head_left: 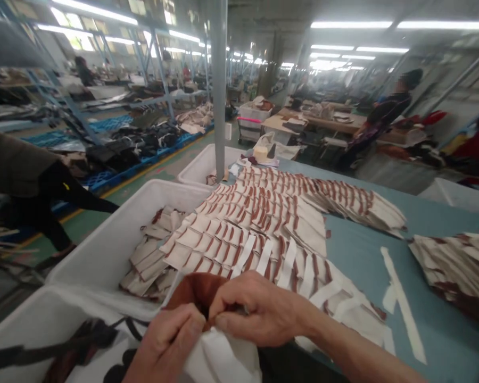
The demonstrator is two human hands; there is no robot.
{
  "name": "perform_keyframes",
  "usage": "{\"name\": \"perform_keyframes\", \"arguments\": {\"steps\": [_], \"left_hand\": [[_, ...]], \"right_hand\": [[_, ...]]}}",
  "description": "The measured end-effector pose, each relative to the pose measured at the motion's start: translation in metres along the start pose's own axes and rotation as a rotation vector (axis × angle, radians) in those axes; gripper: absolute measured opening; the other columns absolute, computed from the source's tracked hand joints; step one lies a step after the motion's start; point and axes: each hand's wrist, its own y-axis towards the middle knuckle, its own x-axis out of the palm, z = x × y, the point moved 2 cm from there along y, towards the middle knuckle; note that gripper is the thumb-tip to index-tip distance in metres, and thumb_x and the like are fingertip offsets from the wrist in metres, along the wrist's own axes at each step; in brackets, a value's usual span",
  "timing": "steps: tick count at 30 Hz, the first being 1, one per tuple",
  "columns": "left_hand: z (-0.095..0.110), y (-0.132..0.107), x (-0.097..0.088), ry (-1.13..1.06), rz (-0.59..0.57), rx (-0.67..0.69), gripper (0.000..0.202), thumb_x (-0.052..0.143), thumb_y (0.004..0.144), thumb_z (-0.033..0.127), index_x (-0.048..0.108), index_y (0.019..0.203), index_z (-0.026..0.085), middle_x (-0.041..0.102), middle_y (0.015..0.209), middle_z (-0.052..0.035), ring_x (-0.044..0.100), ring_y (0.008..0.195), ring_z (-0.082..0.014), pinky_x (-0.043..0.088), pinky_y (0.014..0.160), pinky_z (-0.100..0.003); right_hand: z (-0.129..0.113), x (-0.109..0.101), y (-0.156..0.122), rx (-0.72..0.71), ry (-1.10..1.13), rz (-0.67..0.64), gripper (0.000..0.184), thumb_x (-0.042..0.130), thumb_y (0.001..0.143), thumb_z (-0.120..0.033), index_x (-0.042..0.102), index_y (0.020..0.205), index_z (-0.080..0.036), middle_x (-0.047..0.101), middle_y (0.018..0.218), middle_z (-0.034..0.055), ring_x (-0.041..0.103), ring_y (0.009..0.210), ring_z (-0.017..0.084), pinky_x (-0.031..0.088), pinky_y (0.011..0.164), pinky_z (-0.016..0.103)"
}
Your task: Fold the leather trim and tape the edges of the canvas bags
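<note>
At the bottom middle, my left hand (170,340) pinches the edge of a brown-and-cream fabric piece (197,287). My right hand (259,311) grips the same piece just to the right, fingers curled in and the two hands almost touching. The brown part arches up behind my fingers; cream cloth hangs below them. What lies right between the fingertips is hidden. Just beyond my hands, overlapping rows of cream pieces with brown edges (227,239) cover the table. White strips (289,263) lie across the nearest row.
A white bin (99,244) with more cream pieces stands left of the blue-green table (355,244). A loose white strip (403,308) and a stacked pile (459,271) lie on the right. A metal post (219,90) rises behind. One person (391,111) stands back right; another (27,175) is left.
</note>
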Motion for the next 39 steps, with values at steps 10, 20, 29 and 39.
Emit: {"name": "perform_keyframes", "arguments": {"steps": [10, 20, 29, 39], "left_hand": [[0.003, -0.010, -0.010, -0.052, -0.050, -0.052, 0.049, 0.046, 0.107, 0.044, 0.069, 0.068, 0.023, 0.070, 0.066, 0.0029, 0.066, 0.064, -0.0152, 0.048, 0.063, -0.020], [0.032, 0.003, -0.016, -0.093, -0.226, 0.001, 0.044, 0.051, 0.101, 0.040, 0.049, 0.061, 0.023, 0.048, 0.059, 0.0068, 0.047, 0.056, -0.0115, 0.034, 0.054, -0.022], [0.028, -0.005, -0.004, -0.325, -0.272, -0.035, 0.039, 0.063, 0.091, 0.039, 0.047, 0.060, 0.022, 0.047, 0.061, 0.0050, 0.045, 0.063, -0.0130, 0.033, 0.060, -0.023], [-0.006, -0.008, 0.026, -0.710, -0.060, -0.219, 0.069, 0.062, 0.094, 0.079, 0.034, 0.064, 0.024, 0.036, 0.063, 0.0061, 0.030, 0.057, -0.0115, 0.029, 0.052, -0.024]], "right_hand": [[-0.018, 0.008, -0.004, -0.125, -0.150, 0.014, 0.017, 0.060, 0.095, -0.015, 0.076, 0.093, -0.018, 0.076, 0.078, 0.0017, 0.067, 0.068, 0.014, 0.040, 0.066, 0.026], [-0.033, 0.004, -0.012, -0.172, -0.328, 0.073, 0.009, 0.069, 0.102, -0.023, 0.074, 0.095, -0.020, 0.071, 0.076, 0.0006, 0.066, 0.073, 0.017, 0.040, 0.070, 0.029], [-0.044, 0.009, -0.017, -0.192, -0.269, 0.084, 0.013, 0.070, 0.102, -0.024, 0.072, 0.090, -0.020, 0.071, 0.077, 0.0001, 0.066, 0.080, 0.018, 0.046, 0.081, 0.030], [-0.012, 0.015, -0.031, 0.200, 0.355, 0.175, 0.060, 0.063, 0.098, -0.076, 0.074, 0.109, -0.018, 0.075, 0.104, 0.0063, 0.065, 0.093, 0.020, 0.050, 0.088, 0.032]]}}
